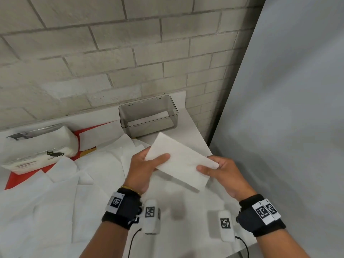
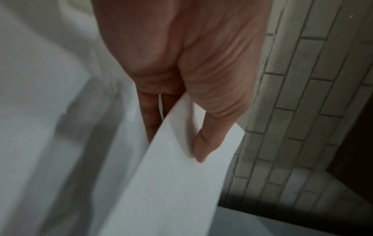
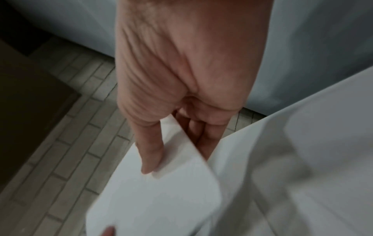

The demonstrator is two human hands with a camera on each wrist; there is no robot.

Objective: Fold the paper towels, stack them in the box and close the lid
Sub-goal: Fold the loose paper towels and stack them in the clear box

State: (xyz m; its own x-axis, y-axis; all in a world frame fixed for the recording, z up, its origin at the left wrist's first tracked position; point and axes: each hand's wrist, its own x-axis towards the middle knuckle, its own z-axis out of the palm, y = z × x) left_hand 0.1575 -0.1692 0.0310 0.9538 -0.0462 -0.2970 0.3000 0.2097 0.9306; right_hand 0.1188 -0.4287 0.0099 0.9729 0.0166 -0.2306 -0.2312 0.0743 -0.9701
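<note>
White folded paper towel (image 1: 181,164) hangs above the counter (image 1: 193,123), each short end pinched in a grip: left hand (image 1: 144,168) and right hand (image 1: 221,174), thumbs on top, fingers beneath. Beyond both hands the smoky box (image 1: 149,116) stands open-topped near the counter's far right edge. Loose towels (image 1: 61,202) crowd the surface left of the left grip.

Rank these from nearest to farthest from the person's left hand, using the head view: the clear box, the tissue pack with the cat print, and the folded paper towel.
From the left hand:
1. Folded paper towel: pinched in the hand itself, held up between both hands.
2. Clear box: ahead, by the brick wall.
3. Tissue pack: far off to the left, on the red sheet.
</note>
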